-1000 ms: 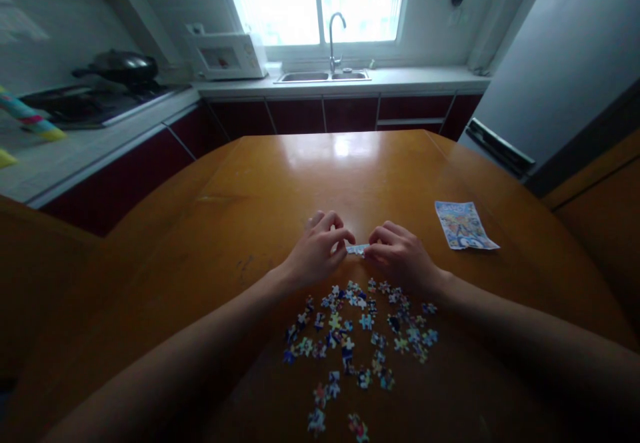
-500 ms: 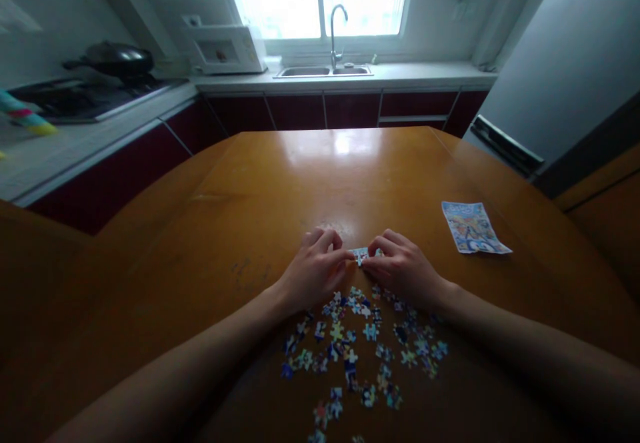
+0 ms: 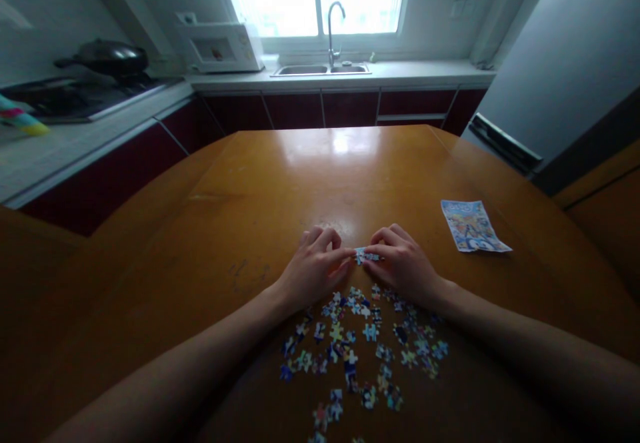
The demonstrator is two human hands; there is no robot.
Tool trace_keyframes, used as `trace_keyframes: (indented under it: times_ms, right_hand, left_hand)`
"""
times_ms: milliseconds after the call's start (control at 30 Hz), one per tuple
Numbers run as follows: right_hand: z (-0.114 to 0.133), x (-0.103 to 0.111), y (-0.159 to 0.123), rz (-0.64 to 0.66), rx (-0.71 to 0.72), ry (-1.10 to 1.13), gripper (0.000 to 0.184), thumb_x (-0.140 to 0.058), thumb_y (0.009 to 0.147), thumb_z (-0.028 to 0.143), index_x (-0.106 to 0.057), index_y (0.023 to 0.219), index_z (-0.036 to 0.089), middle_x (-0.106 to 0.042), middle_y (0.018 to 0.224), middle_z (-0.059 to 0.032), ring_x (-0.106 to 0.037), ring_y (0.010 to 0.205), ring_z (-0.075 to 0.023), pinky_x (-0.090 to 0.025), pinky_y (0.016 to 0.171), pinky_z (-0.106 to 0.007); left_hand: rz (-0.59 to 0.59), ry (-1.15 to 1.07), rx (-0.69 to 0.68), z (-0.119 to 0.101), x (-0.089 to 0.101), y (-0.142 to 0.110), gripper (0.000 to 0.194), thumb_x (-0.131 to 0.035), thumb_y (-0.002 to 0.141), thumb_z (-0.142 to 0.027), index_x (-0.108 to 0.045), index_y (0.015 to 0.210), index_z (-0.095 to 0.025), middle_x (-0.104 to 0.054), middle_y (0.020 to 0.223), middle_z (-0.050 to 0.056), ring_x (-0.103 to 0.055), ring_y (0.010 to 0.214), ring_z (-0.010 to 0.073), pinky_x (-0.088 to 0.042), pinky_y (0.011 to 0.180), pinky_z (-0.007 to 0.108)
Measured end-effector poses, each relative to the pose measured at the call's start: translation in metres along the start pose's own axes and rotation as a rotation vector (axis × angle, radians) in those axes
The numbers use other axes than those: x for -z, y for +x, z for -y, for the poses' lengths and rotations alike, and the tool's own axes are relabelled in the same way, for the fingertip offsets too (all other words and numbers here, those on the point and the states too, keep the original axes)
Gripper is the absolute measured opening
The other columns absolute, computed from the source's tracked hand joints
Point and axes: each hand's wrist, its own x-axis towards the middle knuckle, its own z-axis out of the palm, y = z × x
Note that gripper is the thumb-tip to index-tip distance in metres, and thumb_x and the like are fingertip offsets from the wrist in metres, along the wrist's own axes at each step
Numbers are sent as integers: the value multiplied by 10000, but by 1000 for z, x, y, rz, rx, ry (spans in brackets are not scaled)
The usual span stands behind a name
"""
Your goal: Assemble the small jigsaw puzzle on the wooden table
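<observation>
Several joined jigsaw puzzle pieces [image 3: 361, 255] form a small light-blue strip between my two hands. My left hand [image 3: 320, 260] is closed, its thumb and index fingertips pressed at the strip's left end. From the other side my right hand [image 3: 403, 260] pinches the strip's right part, which its fingers partly cover. On the near side of both hands, many loose jigsaw pieces [image 3: 336, 331] lie scattered over the wooden table [image 3: 260, 183], in blue, green, yellow and dark colours. My forearms frame this scatter left and right.
A creased printed picture sheet [image 3: 473, 226] lies on the table to the right. Beyond the table's far edge are a sink [image 3: 303, 70], a microwave [image 3: 220, 48] and a stove with a black pan [image 3: 107, 56]. A fridge [image 3: 565, 56] stands at the right.
My right fingers have lifted and shifted slightly on the strip, so more of its right part shows. My left hand keeps nearly the same place. The view has tilted a little.
</observation>
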Motion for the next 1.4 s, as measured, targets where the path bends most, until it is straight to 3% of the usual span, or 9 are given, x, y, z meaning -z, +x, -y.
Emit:
trace_keyframes:
  times_ms: [800,900,1033,1200,1400]
  right_hand:
    - [1,-5,5,-8,126,209,78,-642,899,149,-662,853,208,-635,916,-52,-530,916,-206,-477,800,-343]
    - [0,-5,6,-81,82,235,48,-664,899,177,-651,920,218,-649,906,-43,-552,909,-206,-480,792,-351]
    - [1,-3,8,-220,25,269,119,-712,874,202,-636,964,215,-672,893,-42,-596,880,-207,-494,770,-362]
    - [6,-2,10,-271,148,296,69,-695,892,227,-645,939,224,-683,914,-57,-615,877,-207,-519,765,-380]
    - [9,-1,10,-326,246,291,90,-664,893,161,-665,958,223,-696,874,-55,-632,814,-191,-532,713,-366]
  left_hand:
    - [-1,-177,81,-9,2,5,32,-753,857,-278,-764,827,-272,-560,843,23,-480,871,203,-358,799,368]
    - [-91,-208,115,-9,3,7,39,-763,834,-245,-761,796,-254,-555,809,17,-490,835,192,-364,781,363]
    - [-246,-396,279,-9,4,9,79,-758,832,-265,-758,771,-216,-545,764,14,-511,787,177,-406,742,345]
    - [-235,-609,379,-11,6,11,119,-751,839,-315,-774,775,-217,-539,764,21,-527,773,174,-437,705,329]
    - [-194,-669,396,-14,6,10,133,-747,839,-321,-761,765,-211,-545,777,22,-532,765,170,-455,706,327]
